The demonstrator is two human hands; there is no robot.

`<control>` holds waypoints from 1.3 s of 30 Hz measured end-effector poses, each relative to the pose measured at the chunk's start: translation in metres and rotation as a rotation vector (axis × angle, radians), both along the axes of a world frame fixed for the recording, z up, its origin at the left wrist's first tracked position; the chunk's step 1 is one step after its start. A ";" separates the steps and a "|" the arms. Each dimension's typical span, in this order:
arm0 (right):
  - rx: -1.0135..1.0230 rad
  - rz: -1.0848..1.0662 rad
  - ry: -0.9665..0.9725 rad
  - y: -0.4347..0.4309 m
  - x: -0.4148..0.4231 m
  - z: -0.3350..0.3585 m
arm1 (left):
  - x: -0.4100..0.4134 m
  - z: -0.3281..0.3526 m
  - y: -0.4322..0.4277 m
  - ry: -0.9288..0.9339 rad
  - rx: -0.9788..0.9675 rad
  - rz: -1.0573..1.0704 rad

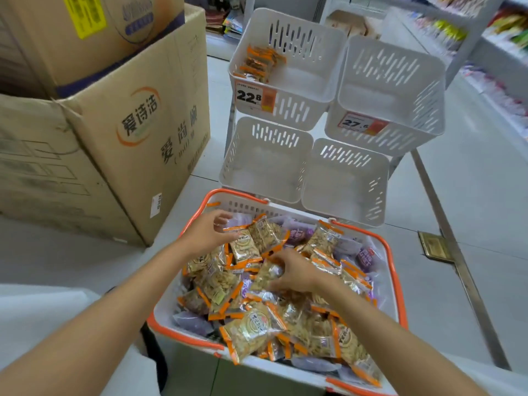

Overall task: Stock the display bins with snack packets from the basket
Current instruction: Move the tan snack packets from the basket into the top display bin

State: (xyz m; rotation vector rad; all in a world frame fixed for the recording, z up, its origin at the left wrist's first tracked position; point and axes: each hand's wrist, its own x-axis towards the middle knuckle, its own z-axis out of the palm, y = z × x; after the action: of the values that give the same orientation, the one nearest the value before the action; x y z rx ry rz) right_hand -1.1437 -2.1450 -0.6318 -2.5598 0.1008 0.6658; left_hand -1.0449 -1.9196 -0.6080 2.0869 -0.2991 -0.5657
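Observation:
A white basket (397,284) with orange rims and handles sits in front of me, full of orange-edged snack packets (251,332) mixed with purple packets (368,257). My left hand (207,234) is at the basket's far left, its fingers curled round orange-edged packets (245,247). My right hand (294,271) reaches into the middle of the heap and grips a packet (267,274). Beyond the basket stand white slotted display bins. The upper left bin (303,38) holds several orange packets (258,64). The upper right bin (400,90) and both lower bins (265,164) look empty.
Stacked cardboard boxes (128,124) stand close on the left. Price tags reading 22.8 (251,95) and 27.6 (360,124) hang on the upper bins. Store shelves with goods (503,30) line the right. A metal strip (457,247) crosses the tiled floor.

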 end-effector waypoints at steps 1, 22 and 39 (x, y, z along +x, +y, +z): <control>0.079 -0.100 -0.064 0.002 0.002 0.004 | -0.005 0.002 -0.001 0.002 -0.008 -0.032; -0.044 -0.099 -0.600 0.001 0.038 -0.009 | -0.011 -0.004 0.012 0.486 -0.444 0.352; 0.482 -0.242 -0.275 0.041 0.036 0.041 | -0.006 0.006 -0.001 0.602 -0.481 0.094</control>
State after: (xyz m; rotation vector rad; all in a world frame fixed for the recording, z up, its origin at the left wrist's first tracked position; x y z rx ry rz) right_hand -1.1075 -2.1039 -0.5905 -2.1015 0.1363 0.2076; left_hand -1.0507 -1.9203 -0.6017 1.3851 0.0176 -0.9277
